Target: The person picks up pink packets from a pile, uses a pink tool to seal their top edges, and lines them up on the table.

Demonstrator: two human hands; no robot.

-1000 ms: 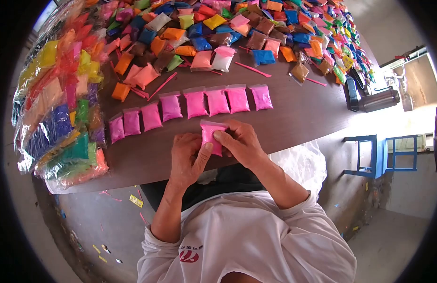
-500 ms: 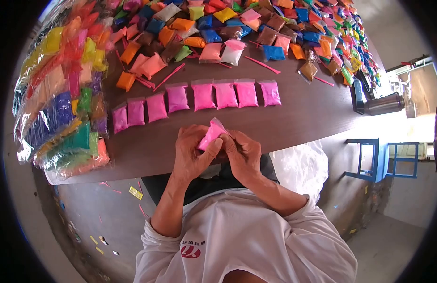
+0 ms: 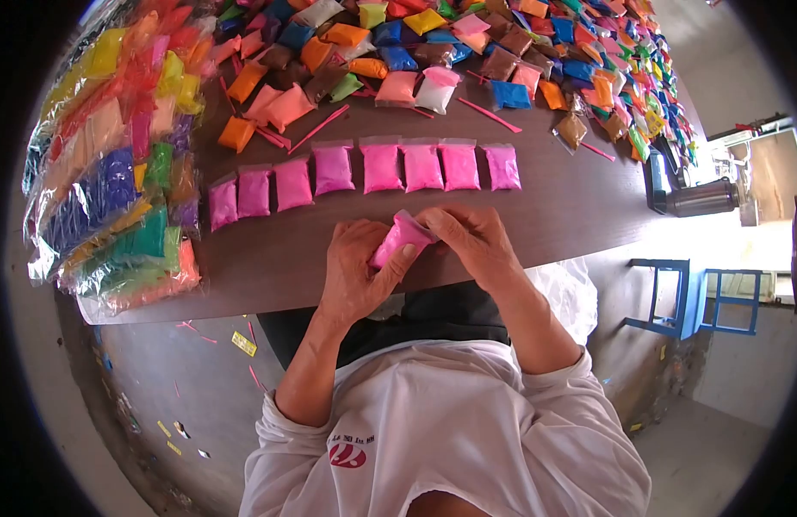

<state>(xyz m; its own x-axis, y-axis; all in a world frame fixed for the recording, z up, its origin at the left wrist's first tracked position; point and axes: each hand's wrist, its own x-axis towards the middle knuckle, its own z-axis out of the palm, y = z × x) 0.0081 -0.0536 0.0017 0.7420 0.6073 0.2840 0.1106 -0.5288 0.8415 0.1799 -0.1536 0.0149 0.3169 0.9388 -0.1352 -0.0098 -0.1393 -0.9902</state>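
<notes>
A small clear packet of bright pink clay-like material (image 3: 402,238) is held over the near part of the brown table (image 3: 278,250). My left hand (image 3: 357,265) is closed around its body, the thumb lying across the front. At the packet's upper right edge, the fingers of my right hand (image 3: 477,244) pinch the clear plastic border. Beyond my hands a row of several similar packets (image 3: 382,167) lies flat, running from magenta at the left through pink to purple-pink at the right end.
Large clear bags of coloured packets (image 3: 114,198) are stacked on the left. A heap of loose multicoloured packets (image 3: 398,59) covers the far side. Thin pink sticks (image 3: 319,127) lie before it. A metal flask (image 3: 701,196) and a blue stool (image 3: 693,297) are at right.
My right hand has shifted right and up to the packet's clear edge, its fingers more extended. The left hand keeps the packet, now tilted more to the right. The view has shifted slightly.
</notes>
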